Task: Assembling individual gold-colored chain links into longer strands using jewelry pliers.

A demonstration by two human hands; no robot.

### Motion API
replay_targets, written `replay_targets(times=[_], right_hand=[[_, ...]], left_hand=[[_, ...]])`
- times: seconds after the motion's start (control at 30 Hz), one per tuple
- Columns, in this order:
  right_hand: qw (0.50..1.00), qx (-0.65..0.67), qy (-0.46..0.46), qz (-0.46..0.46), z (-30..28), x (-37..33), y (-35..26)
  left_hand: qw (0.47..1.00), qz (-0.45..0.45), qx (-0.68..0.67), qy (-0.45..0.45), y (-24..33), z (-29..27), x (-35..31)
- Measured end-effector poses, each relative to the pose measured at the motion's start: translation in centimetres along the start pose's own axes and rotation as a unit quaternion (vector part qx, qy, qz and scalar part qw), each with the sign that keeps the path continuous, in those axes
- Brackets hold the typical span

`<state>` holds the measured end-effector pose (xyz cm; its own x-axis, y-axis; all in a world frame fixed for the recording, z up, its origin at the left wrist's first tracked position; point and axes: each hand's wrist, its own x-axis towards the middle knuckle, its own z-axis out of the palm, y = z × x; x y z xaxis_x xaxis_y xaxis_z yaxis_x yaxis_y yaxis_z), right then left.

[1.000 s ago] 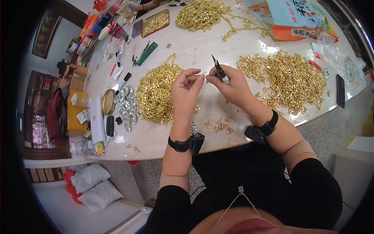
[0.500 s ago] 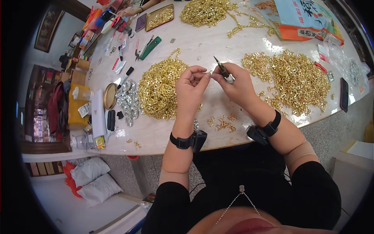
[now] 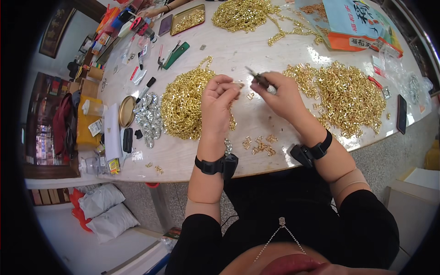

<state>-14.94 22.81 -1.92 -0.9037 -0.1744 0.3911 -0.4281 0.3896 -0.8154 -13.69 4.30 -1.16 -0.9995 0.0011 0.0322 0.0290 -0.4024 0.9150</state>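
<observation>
**Hands at work among gold chain links on a round table**

The pale round table point(image 3: 256, 41) carries a heap of loose gold links point(image 3: 348, 94) at right and a heap of gold chain point(image 3: 188, 105) at left. Above the gap between them, the left hand point(image 3: 217, 103) pinches a small gold link point(image 3: 239, 85) at its fingertips. The right hand point(image 3: 284, 98) is clenched around a slim dark hand tool point(image 3: 259, 79), blurred, pointing up-left. One loose link point(image 3: 250, 96) lies just below the fingertips.
</observation>
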Motion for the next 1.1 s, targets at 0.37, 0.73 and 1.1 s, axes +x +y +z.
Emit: replay_targets(times=[0.37, 0.73, 1.1], right_hand=[[0.958, -0.226, -0.167, -0.048, 1.0, -0.6, 1.0], [0.945, -0.260, -0.199, -0.017, 0.9, -0.6, 1.4], [0.984, 0.135, -0.006, 0.113, -1.1, 1.1, 0.7]], left_hand=[[0.977, 0.169, -0.005, 0.129, 1.2, 0.4, -0.1], [0.984, 0.136, 0.030, 0.107, 0.2, 0.3, 0.2], [0.996, 0.011, 0.081, 0.018, -0.3, 0.2, 0.1]])
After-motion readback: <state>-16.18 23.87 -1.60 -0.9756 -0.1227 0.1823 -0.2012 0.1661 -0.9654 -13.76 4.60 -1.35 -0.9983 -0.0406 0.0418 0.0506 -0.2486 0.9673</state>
